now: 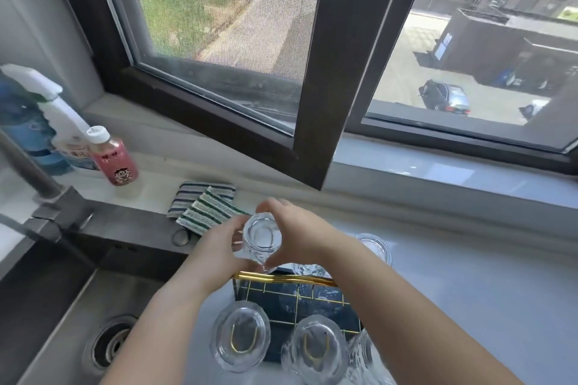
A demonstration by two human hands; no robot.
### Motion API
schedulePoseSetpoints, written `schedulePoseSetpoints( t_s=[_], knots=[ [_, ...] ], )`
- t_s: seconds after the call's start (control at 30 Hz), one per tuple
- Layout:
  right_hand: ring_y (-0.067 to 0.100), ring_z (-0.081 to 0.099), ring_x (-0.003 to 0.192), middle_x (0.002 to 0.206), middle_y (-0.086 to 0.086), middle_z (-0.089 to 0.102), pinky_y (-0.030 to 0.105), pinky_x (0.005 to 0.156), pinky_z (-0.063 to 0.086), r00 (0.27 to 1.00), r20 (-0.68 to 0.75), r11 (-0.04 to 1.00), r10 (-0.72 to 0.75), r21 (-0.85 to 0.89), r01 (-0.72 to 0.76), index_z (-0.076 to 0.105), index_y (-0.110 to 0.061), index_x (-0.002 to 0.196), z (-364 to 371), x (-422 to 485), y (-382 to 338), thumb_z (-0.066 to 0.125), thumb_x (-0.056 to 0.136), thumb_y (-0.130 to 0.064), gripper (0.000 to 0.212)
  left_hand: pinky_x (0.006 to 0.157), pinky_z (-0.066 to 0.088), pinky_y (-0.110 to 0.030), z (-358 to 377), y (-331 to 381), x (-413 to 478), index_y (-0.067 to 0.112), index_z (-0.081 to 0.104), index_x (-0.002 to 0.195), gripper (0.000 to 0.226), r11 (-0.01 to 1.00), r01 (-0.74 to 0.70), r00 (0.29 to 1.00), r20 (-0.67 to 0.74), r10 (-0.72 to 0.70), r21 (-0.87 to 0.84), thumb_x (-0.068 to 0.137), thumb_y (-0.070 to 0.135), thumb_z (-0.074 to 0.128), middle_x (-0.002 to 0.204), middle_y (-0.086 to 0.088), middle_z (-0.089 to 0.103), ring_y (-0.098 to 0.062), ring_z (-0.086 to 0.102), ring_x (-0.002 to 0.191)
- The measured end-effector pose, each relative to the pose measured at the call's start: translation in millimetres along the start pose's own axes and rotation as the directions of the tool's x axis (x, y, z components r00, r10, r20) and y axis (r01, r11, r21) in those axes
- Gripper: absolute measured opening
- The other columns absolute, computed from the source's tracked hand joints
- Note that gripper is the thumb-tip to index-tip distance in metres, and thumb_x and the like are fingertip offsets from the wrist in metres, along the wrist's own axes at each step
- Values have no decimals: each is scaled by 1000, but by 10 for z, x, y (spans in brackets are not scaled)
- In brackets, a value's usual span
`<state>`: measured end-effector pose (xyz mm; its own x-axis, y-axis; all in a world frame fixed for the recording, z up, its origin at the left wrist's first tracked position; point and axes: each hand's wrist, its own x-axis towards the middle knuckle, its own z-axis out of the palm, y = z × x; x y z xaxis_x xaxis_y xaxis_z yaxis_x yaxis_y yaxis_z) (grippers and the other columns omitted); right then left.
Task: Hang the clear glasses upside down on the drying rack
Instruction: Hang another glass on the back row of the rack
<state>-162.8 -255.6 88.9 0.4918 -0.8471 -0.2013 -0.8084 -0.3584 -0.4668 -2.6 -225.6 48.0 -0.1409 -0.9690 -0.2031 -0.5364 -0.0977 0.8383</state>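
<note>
Both hands, left hand (219, 244) and right hand (300, 228), hold 1 inverted clear glass (261, 239) above the drying rack (287, 294), fingers pinching its sides; 2 glasses (240, 336) hang nearer.

Six clear glasses (262, 236), one drying rack (283, 280), three bottles (114, 156), two striped cloths (205, 208).

We see clear, colourless glasses (240, 336) low in the frame on a rack (294, 297) with gold wire over a dark blue tray. At left centre, two cloths (205, 208) carry stripes, green-and-white and navy-and-white. A pink bottle (114, 159) with a white cap stands at left.
</note>
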Motion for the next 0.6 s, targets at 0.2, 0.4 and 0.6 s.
schedulePoseSetpoints(
  t_s=[0.2,0.4,0.6],
  knots=[
    [25,54,94,123,9,55,30,70,42,998,63,998,-19,-59,23,34,-20,123,51,53,0,86,56,-21,85,56,40,-4,-13,-56,-10,71,46,80,69,1000,-8,1000,-2,8,19,56,20,85,86,26,61,24,52,81],
    [25,53,94,124,12,53,31,72,45,994,108,999,-9,-51,14,32,-19,126,40,80,-20,85,58,-18,86,59,41,-6,25,-164,8,72,45,84,70,999,-22,1000,-12,21,-38,63,16,82,87,29,61,20,55,82],
    [21,42,127,144,4,40,31,105,33,1000,-6,999,23,26,-23,29,-18,136,-279,-221,-202,78,70,-23,83,101,42,-33,-68,-230,-185,44,42,126,66,995,9,1000,6,-8,-95,78,7,69,129,13,51,-7,49,118]
  ],
)
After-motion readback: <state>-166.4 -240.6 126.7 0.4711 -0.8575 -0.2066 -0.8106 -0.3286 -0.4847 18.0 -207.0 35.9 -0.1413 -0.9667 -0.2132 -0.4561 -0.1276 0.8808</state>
